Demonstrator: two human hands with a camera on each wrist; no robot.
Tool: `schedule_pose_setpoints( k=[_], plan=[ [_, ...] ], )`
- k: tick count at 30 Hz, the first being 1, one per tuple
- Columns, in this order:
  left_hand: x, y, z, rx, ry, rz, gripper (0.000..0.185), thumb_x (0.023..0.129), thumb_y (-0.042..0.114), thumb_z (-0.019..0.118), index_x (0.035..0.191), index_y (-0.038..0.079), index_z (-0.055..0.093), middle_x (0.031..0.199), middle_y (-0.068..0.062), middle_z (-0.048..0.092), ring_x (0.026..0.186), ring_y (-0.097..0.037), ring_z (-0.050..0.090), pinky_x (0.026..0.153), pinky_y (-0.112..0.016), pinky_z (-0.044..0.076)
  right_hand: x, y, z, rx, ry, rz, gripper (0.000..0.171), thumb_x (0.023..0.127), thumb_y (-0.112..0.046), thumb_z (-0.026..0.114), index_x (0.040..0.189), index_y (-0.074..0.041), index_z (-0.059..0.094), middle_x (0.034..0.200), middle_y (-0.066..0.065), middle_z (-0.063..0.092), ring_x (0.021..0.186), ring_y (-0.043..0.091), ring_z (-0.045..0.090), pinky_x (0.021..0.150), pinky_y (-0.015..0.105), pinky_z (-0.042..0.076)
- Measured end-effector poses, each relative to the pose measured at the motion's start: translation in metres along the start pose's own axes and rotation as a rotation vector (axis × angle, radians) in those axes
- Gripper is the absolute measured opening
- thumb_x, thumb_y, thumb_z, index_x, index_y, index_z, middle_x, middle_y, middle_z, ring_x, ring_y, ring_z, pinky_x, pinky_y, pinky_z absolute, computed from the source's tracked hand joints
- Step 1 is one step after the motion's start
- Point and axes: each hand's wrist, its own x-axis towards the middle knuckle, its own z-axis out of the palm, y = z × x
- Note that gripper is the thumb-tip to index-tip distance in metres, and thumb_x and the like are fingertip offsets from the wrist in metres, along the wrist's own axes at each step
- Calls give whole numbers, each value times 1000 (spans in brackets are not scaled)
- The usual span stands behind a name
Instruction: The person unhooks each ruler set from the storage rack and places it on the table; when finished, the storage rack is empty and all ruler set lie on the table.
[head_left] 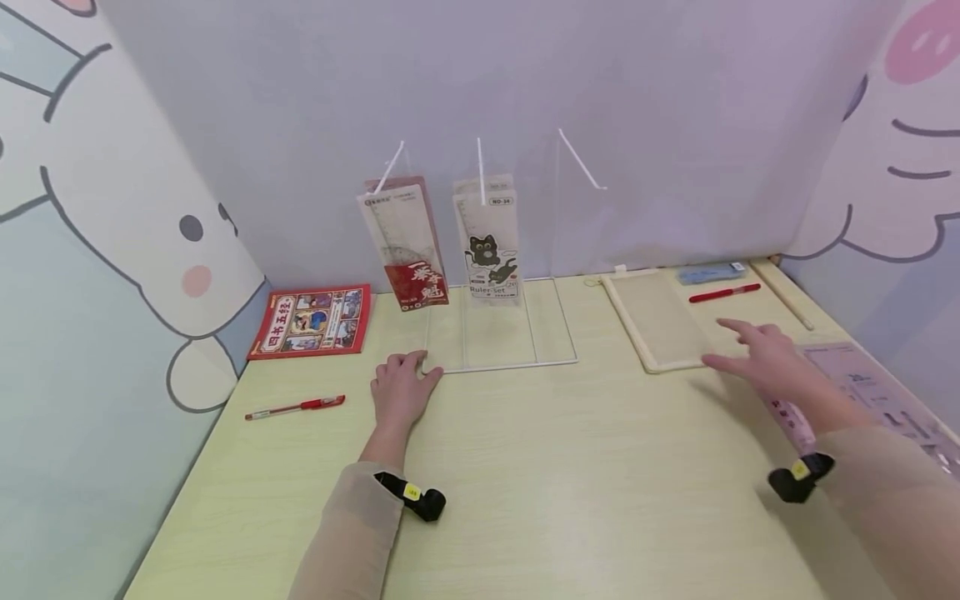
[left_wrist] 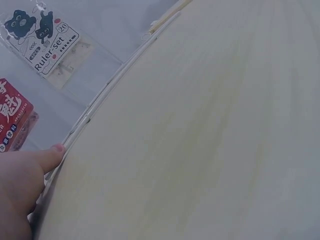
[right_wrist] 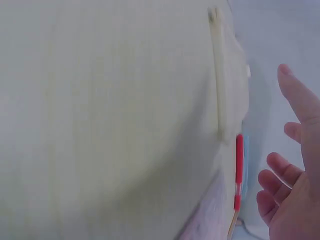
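Clear acrylic stand [head_left: 501, 350] on counter [head_left: 525, 467], 2 ruler packs [head_left: 487, 242] hung on it. Left hand [head_left: 401, 392] flat, fingers straight, touching its front corner. Right hand [head_left: 757, 354] spread wide, empty, above cream tray [head_left: 656, 321].

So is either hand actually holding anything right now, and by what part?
Nothing is held. The left hand rests with fingertips on the front corner of the clear acrylic display stand; the right hand hovers open above the cream rectangular mesh pouch.

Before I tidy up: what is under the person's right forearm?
A pale pink printed ruler pack lies on the table there. The right hand hovers open above it, and the forearm covers the pack's middle, so its print cannot be read.
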Motion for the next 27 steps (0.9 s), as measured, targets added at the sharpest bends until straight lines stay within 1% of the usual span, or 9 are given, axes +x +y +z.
schedule_pose_setpoints(
  k=[3,6,9,13,19,23,27],
  plan=[
    [-2,-1,-1,-6,-9,-4,54,88,49,58,132,18,53,126,-14,47,112,-34,38,91,-52,30,23,-27,14,77,58,-66,87,87,-48,62,147,-1,20,124,41,28,110,52,34,81,64,33],
    [-3,-2,-1,-6,-15,-9,54,88,49,58,132,18,53,126,-14,46,112,-34,38,91,-52,30,44,-52,24,149,91,-104,88,85,-47,64,149,-7,19,129,37,24,112,48,36,83,62,35],
    [-3,-2,-1,-7,-15,-12,54,88,49,58,132,18,53,126,-14,46,112,-34,37,92,-51,30,64,-77,30,176,87,-136,89,84,-50,64,150,-12,18,135,34,22,116,47,36,87,63,34],
    [-2,-1,-1,-12,-9,-10,54,88,49,59,132,19,53,126,-13,46,112,-33,37,92,-51,30,85,-113,34,196,71,-202,86,83,-50,65,150,-17,22,142,29,22,122,44,36,93,62,32],
    [1,-1,-2,-10,-7,-11,54,88,50,58,132,19,53,127,-14,46,112,-33,37,92,-51,30,102,-172,36,233,63,-327,79,82,-43,70,147,-20,32,148,15,28,132,36,30,102,56,26],
    [2,-1,-1,-9,0,-15,54,88,49,58,132,19,53,127,-13,46,112,-33,37,92,-51,30,109,-206,39,237,63,-402,74,82,-41,70,145,-23,36,148,11,28,134,35,27,103,55,26],
    [3,-1,1,1,2,-12,53,88,50,58,131,20,53,127,-13,46,111,-33,38,92,-50,30,113,-229,41,249,73,-458,71,82,-39,71,143,-24,38,148,8,28,133,33,30,102,55,29]
  ],
)
